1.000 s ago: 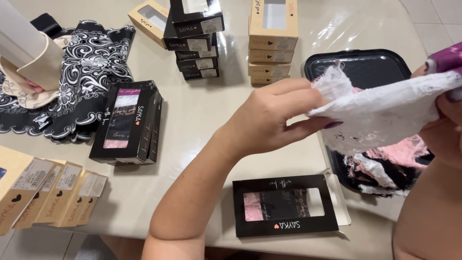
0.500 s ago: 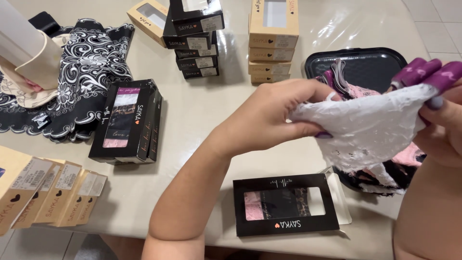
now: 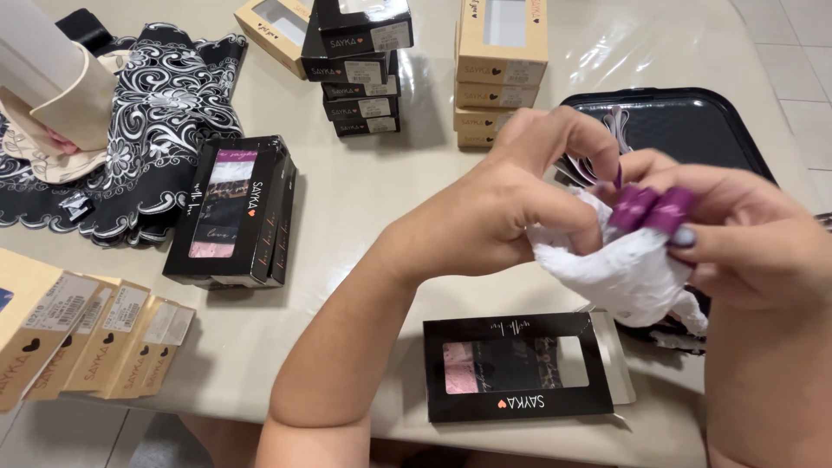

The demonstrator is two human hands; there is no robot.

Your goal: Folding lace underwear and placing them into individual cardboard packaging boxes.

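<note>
Table (image 3: 364, 217): beige top with a clear plastic cover, carries everything; near edge runs along the bottom of the view.

Black tray (image 3: 685, 121), right side of table toward the far edge: more cloth lies in it, mostly hidden behind the hands. Risk: loose ends of the bundle could snag that cloth and drag it out.

Black-and-white patterned cloth (image 3: 165, 130), far-left corner, lies flat, well apart from the work. No concern.

Stacks of boxes: tan stack (image 3: 501, 65) and black stack (image 3: 360, 65) at the far edge, black pair (image 3: 234, 212) left of centre, tan row (image 3: 95, 334) at the near-left corner. The row sits close to the near edge; a knock from the forearm could tip it off.

Black window box (image 3: 511, 368), near edge, below the hands: flat, end flap open on the right, pink and dark cloth showing through the window. Sits near the edge; a dropped bundle or elbow could push it over.

White lace cloth (image 3: 624, 269): bunched, held in the air over the table's right side, between tray and box. Thin lace may tear or stretch if pulled hard.

Left hand (image 3: 511, 208): fingers curled, pinching the lace from the left.

Right hand (image 3: 737, 234): thumb and fingers pressed on the purple strip (image 3: 650, 208) atop the lace. Grip is by fingertips only; strip could slip or the fold come undone
</note>
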